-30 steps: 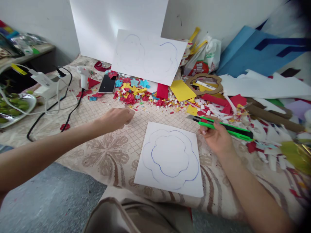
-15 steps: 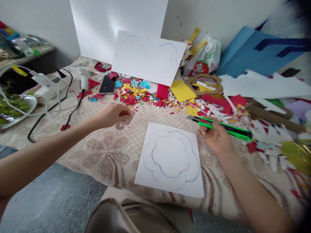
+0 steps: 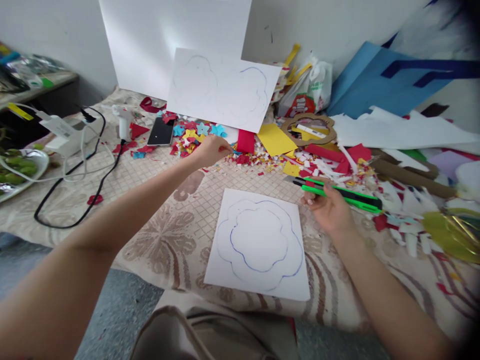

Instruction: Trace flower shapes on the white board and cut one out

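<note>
A white sheet (image 3: 258, 245) with two nested blue flower outlines lies on the patterned cloth in front of me. My right hand (image 3: 328, 210) rests just right of the sheet and grips a green and black utility knife (image 3: 339, 194), blade end pointing left. My left hand (image 3: 212, 150) reaches far forward to the pile of red, yellow and blue paper scraps (image 3: 195, 137), fingers curled down among them; what they pinch, if anything, I cannot make out.
A larger white sheet (image 3: 221, 87) with faint outlines leans against a white board. A phone (image 3: 161, 131), glue gun (image 3: 123, 120) and black cable (image 3: 75, 200) lie at left. Cardboard ring (image 3: 309, 129), blue sheets (image 3: 375, 80) and paper offcuts crowd the right.
My left hand has moved forward and to the right, from the bare cloth to the scrap pile. The right hand with the knife has hardly moved.
</note>
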The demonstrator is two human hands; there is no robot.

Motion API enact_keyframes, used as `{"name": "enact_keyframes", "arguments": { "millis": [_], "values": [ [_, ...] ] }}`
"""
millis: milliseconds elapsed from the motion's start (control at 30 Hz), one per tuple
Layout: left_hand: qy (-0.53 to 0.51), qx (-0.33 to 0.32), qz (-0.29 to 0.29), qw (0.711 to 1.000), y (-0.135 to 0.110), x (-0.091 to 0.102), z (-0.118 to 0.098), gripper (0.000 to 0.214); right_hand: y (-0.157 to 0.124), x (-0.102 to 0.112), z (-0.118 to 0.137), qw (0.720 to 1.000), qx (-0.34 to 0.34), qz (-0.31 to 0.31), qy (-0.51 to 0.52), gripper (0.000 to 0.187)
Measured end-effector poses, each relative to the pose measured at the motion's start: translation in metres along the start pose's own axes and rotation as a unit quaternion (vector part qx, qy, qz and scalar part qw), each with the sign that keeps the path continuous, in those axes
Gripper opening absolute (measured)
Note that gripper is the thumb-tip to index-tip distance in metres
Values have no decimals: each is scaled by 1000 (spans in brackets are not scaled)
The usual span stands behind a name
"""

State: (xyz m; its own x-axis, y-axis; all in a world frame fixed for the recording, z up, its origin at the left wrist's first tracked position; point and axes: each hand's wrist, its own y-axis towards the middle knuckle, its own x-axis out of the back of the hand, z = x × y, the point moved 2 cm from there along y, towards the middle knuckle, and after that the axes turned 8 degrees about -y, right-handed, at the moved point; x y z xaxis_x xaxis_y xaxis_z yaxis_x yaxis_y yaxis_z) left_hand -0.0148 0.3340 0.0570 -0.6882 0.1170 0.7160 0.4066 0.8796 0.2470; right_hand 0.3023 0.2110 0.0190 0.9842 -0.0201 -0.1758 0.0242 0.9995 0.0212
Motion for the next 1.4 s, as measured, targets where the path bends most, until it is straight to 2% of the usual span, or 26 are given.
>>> {"name": "enact_keyframes", "arguments": {
  "millis": [167, 367, 533, 667, 867, 967, 1067, 1167, 1267, 1400],
  "values": [
    [-17, -15, -51, 998, -8, 0, 4, 12, 0, -1, -1, 1000, -12, 0, 11, 22],
    [-86, -21, -52, 995, -25, -5, 0, 19, 1, -1, -4, 1000, -11, 0, 17, 21],
    [-184, -11, 12, 983, -36, -15, -5, 21, 1, 1, -5, 1000, -8, 3, 8, 19],
    [-238, 1, 68, 969, -45, -16, -13, 23, 1, 0, -4, 1000, -2, 7, -7, 18],
    [-310, 26, 87, 946, -56, -14, -24, 18, -1, -3, -4, 1000, 6, 15, -16, 18],
    [-297, 6, 85, 951, -62, -18, -38, 24, -2, -6, -4, 999, 19, 23, -31, 18],
    [-214, -54, 79, 972, -72, -25, -59, 27, -4, -8, -5, 998, 27, 44, -45, 19],
    [-153, -94, 67, 981, -81, -33, -74, 20, -5, -9, -7, 996, 25, 68, -53, 25],
    [-125, -97, 67, 985, -84, -40, -75, 24, -6, -11, -7, 995, 23, 69, -73, 28],
    [-77, -119, 112, 984, -86, -47, -68, 22, -9, -14, -6, 993, 19, 74, -87, 26]
  ]
}}
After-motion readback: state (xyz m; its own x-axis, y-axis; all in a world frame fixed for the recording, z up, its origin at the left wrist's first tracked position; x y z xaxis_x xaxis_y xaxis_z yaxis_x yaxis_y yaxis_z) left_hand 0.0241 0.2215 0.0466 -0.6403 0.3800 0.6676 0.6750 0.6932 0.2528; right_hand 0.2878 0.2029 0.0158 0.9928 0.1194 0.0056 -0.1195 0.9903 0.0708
